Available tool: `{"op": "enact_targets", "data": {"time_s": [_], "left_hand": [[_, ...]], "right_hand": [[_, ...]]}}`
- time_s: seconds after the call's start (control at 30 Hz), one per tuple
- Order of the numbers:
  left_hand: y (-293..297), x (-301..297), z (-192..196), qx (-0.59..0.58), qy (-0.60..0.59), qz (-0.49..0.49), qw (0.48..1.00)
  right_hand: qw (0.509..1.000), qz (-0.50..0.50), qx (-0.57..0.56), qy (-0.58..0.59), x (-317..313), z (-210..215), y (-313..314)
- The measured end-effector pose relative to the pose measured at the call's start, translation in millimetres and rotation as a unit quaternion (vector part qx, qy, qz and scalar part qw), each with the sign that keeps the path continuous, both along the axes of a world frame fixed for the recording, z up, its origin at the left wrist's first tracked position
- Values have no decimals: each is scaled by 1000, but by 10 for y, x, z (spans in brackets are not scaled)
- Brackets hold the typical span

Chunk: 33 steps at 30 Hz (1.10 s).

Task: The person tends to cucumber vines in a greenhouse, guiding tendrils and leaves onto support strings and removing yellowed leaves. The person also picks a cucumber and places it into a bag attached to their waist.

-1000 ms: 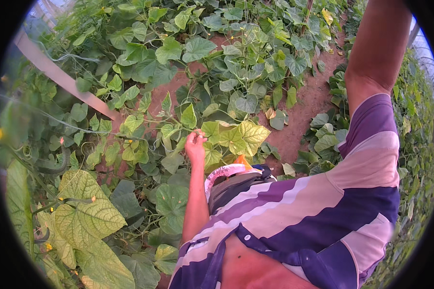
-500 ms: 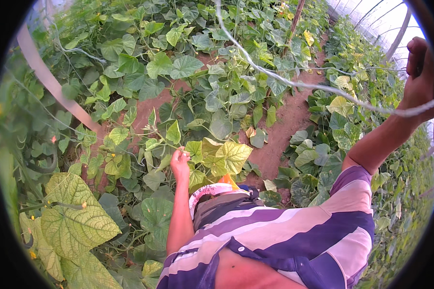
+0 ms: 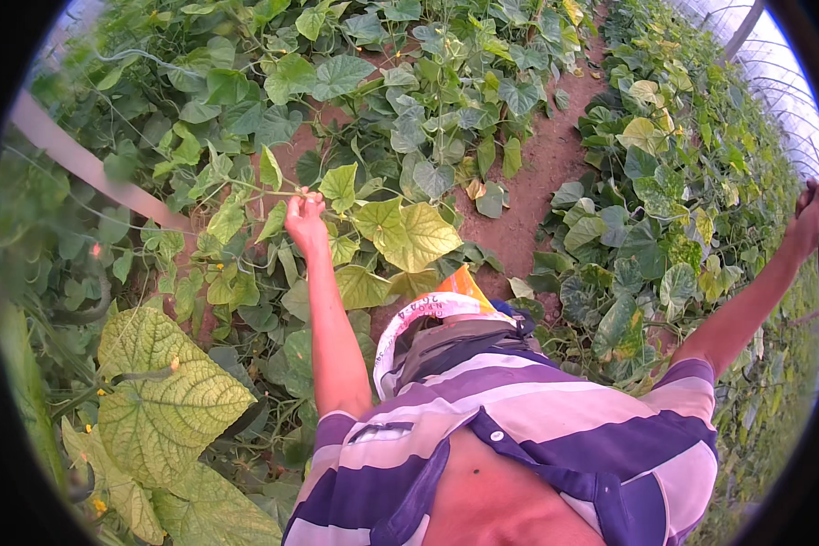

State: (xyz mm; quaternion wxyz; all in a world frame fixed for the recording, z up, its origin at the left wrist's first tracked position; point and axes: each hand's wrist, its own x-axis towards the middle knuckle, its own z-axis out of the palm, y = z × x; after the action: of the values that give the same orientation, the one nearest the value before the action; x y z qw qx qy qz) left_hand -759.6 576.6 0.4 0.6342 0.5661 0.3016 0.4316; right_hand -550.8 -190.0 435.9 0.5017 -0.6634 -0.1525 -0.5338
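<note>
My left hand (image 3: 306,217) pinches the stem of a cucumber vine (image 3: 268,190) in front of my body. Its shoot tip stretches leftward from the fingers, and broad yellow-green leaves (image 3: 413,238) hang just right of the hand. My right arm reaches far out to the right. The right hand (image 3: 806,218) is at the picture's rim with its fingers curled; what they hold, if anything, is hidden there. Around my waist is a white and orange printed sheet (image 3: 390,349), partly under dark cloth.
Dense vines with yellowing leaves (image 3: 168,400) crowd the near left. A pale pole (image 3: 96,173) slants through the left side, with thin strings near it. A bare soil path (image 3: 541,205) runs between plant rows. The hooped greenhouse wall (image 3: 783,64) stands at the upper right.
My left hand has risen and moved slightly left with the vine. My right hand has lowered and moved outward. The white string that crossed the upper right no longer shows.
</note>
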Motion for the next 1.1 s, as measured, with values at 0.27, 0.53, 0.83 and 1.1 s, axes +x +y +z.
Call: {"op": "enact_targets", "data": {"time_s": [0.27,0.53,0.83,1.1], "left_hand": [[843,424,969,119,-21,35,992],[1317,1356,1740,188,-25,13,982],[1073,2471,993,114,95,-61,987],[602,2330,585,108,174,-60,977]], "right_hand": [[802,470,229,289,50,-2549,824],[659,510,177,524,708,-3759,2156],[444,569,-180,668,959,-4308,3714],[415,631,-344,558,1225,-4509,4202]]}}
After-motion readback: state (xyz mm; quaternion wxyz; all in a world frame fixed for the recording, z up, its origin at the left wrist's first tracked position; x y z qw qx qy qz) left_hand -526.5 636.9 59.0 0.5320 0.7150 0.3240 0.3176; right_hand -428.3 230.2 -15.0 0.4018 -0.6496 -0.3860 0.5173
